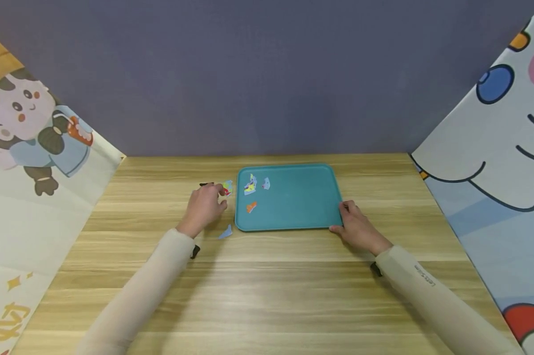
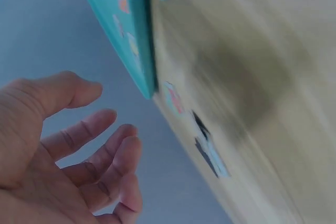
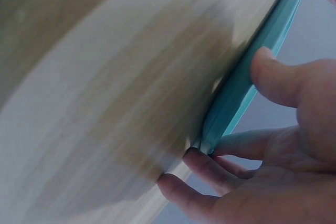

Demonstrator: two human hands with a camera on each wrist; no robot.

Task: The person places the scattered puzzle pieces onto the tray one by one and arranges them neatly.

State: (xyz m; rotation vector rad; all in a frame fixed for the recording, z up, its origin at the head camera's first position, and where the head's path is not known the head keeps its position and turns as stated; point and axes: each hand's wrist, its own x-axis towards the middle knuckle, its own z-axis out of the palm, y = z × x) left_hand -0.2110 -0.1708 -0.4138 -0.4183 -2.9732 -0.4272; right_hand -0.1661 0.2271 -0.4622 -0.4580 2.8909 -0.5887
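A teal tray point(image 1: 300, 202) lies on the wooden table, with three small, irregular flat pieces in its left part: a yellow-and-purple one point(image 1: 250, 185), a pale blue one point(image 1: 266, 184) and an orange one point(image 1: 251, 207). My right hand point(image 1: 359, 228) grips the tray's near right corner, thumb on the front side and fingers around the right side. Left of the tray, my left hand point(image 1: 203, 206) hovers with loosely bent fingers, holding nothing in the left wrist view. Near its fingertips lies a red-and-green piece point(image 1: 228, 188); a dark piece point(image 1: 206, 184) is partly hidden behind the hand.
A blue pointed piece point(image 1: 226, 231) lies on the table point(image 1: 267, 296) by the tray's near left corner. A dark blue-grey wall point(image 1: 267, 79) rises behind the table. Panels with cartoon prints point(image 1: 31, 118) stand along both sides.
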